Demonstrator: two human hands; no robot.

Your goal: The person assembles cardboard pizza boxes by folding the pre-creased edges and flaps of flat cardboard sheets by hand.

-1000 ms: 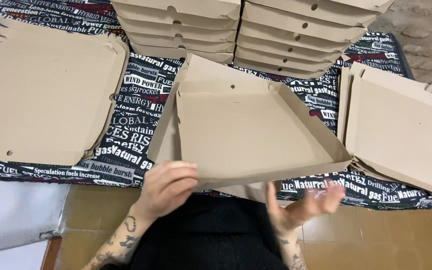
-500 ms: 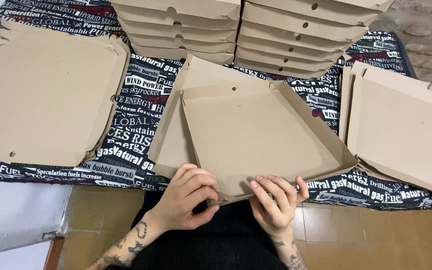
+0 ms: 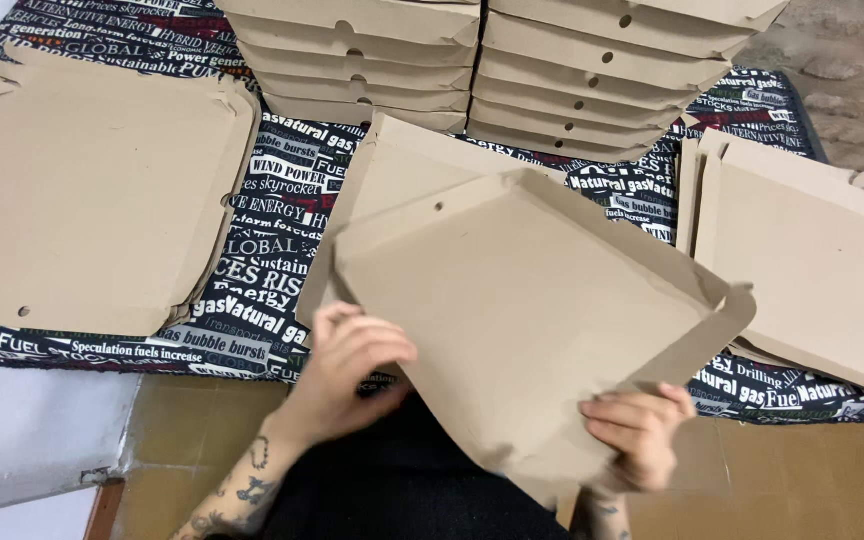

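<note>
A brown cardboard box tray with folded-up side walls is lifted and tilted over the near edge of the table. My left hand grips its near left edge, fingers curled over the cardboard. My right hand holds its near right corner from below, next to a loose corner flap. Under the tray lies another flat cardboard sheet, partly hidden.
Two stacks of folded cardboard boxes stand at the back. A pile of flat cardboard blanks lies at left, another at right. A black printed cloth covers the table; tiled floor shows below.
The tray has been lifted off the table and tilted up toward me. My right hand moved out to its right corner, while my left hand stayed on the near left edge.
</note>
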